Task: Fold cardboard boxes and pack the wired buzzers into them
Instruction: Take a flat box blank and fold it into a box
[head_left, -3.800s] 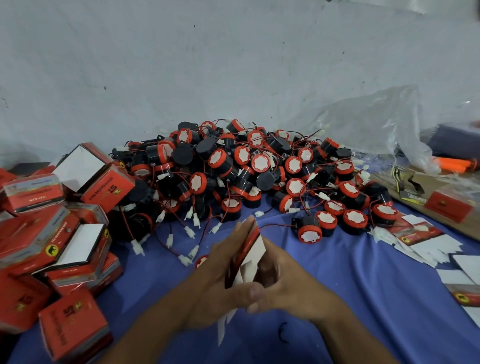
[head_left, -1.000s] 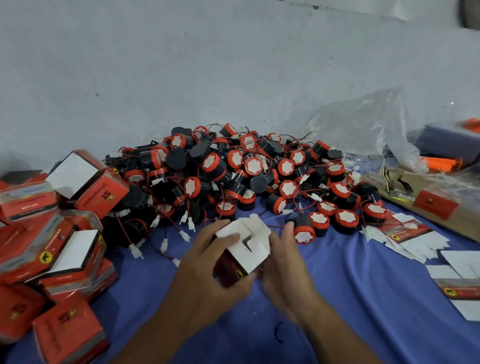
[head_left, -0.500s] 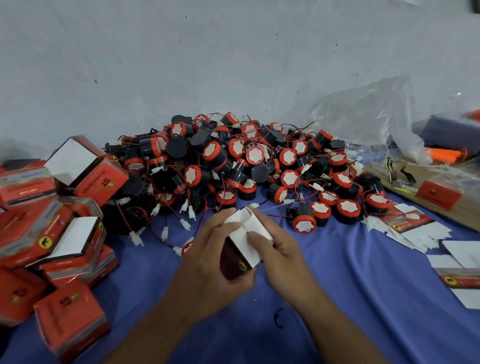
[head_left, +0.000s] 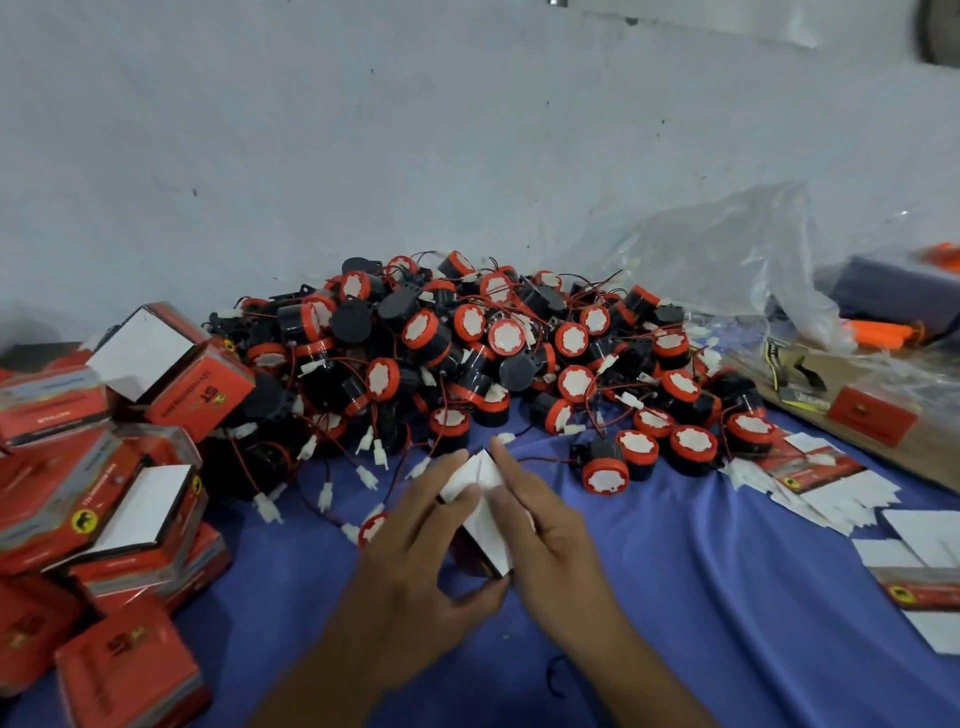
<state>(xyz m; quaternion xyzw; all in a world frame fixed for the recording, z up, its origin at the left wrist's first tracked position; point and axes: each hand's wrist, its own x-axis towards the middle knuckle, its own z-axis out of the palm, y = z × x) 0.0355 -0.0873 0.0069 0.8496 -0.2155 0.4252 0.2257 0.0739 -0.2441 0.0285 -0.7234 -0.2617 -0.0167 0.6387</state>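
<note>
A small cardboard box (head_left: 480, 519), white inside and red outside, sits between my two hands just above the blue cloth. My left hand (head_left: 415, 540) grips its left side, thumb under the near corner. My right hand (head_left: 540, 525) presses the white flaps down from the right with straight fingers. Behind them lies a big pile of black and red wired buzzers (head_left: 467, 353) with white connectors. One buzzer (head_left: 605, 470) lies apart, just right of my hands.
Folded red boxes (head_left: 104, 467) are stacked at the left. Flat unfolded box blanks (head_left: 841, 488) lie on the cloth at the right. A clear plastic bag (head_left: 727, 260) and a brown carton (head_left: 857, 410) sit at the far right, against the grey wall.
The flat blank held upright at first has been opened into a box. Over the last second my right fingers have pushed its white end flaps down and flatter.
</note>
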